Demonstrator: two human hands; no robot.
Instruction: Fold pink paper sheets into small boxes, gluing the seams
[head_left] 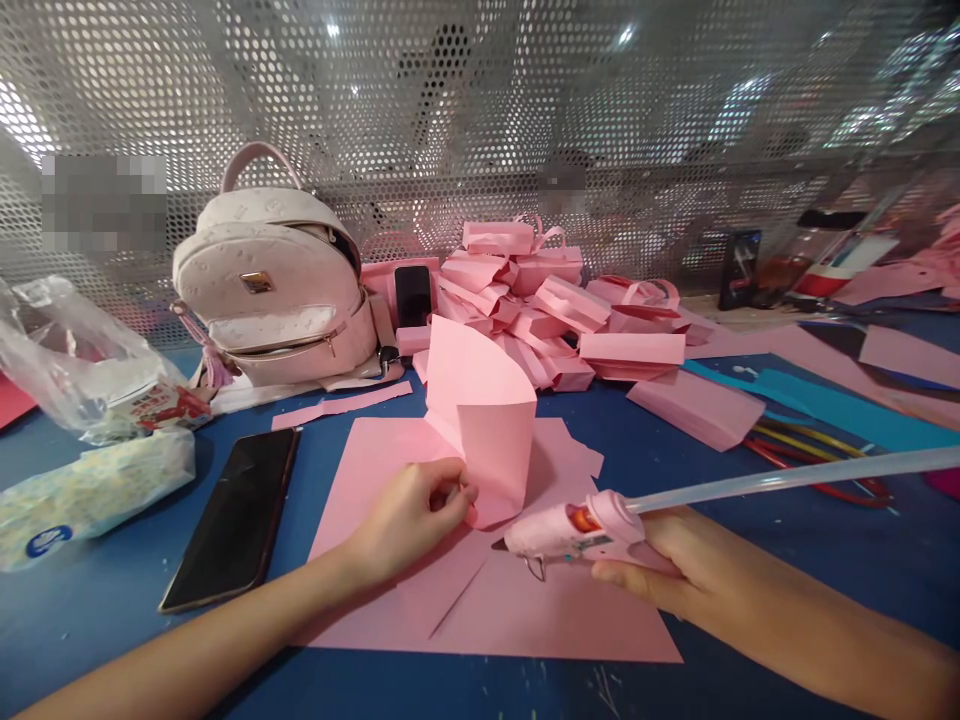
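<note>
Blue table [105, 630]; left fingers [448, 512] pinching curved pink paper [495, 450] at lower left; right fingers [622, 577] gripping glue gun [577, 532]

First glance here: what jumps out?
The pink glue gun in the right hand, its clear glue stick stretching to the right edge. Left of its tip, the left hand touches a curled pink sheet. Behind them: a heap of folded pink paper, with a pale backpack to its left.

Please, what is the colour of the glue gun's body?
The glue gun, held in the right hand, has a light pink body, best seen in the head view.
</note>
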